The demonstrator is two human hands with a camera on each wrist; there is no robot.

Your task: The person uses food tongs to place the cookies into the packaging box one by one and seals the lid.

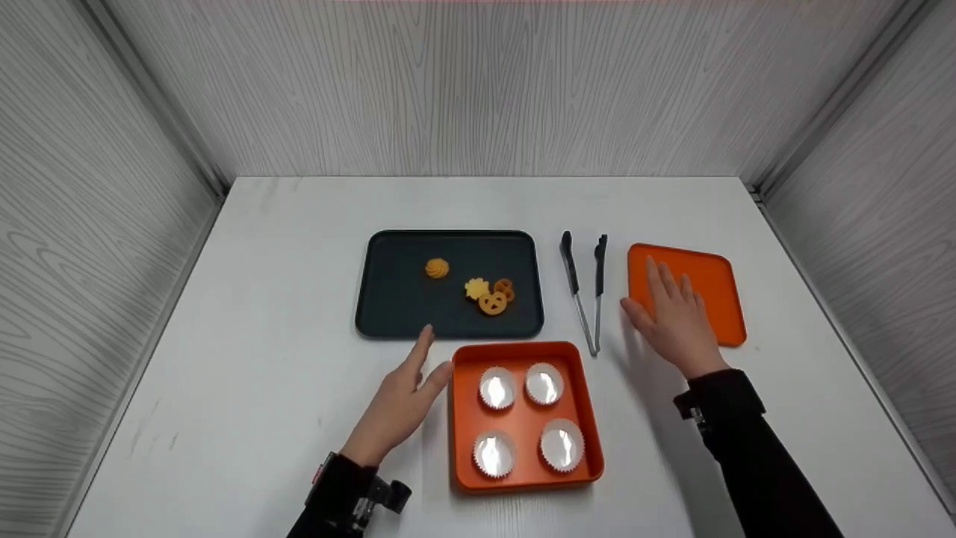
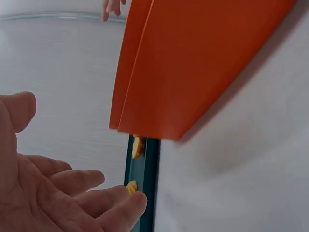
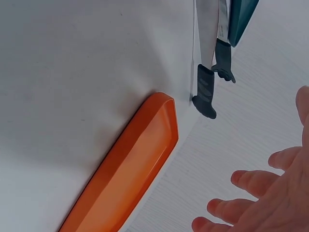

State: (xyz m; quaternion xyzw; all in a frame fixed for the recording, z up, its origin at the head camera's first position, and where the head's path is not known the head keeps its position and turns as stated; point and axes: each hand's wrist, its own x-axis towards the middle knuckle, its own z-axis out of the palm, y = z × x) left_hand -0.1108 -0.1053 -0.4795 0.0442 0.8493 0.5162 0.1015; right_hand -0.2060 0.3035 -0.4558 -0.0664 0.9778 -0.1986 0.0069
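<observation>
The orange lid [image 1: 698, 288] lies flat on the white table [image 1: 261, 359] at the right of centre in the head view, just right of the tongs [image 1: 586, 295]. The right hand [image 1: 676, 317] is spread over the lid's lower left corner, fingers straight and relaxed, nothing gripped; whether the palm presses on the lid or hovers just above it cannot be told. In the right wrist view the lid's rounded rim [image 3: 130, 166] is seen at lower centre, apart from the fingers [image 3: 251, 181].

If the lid is to be taken up, it would best be pinched by its near edge with thumb below and fingers above, and lifted level so that the tongs beside it are not knocked.

The lid is a shallow rounded rectangle, plain and glossy orange, matching the orange box [image 1: 523, 415] at lower centre, in which four white paper cups [image 1: 497, 388] sit. The left hand [image 1: 403, 400] rests open on the table, just left of the box. Above it, a dark tray [image 1: 388, 299] carries a few cookies [image 1: 489, 295].
</observation>
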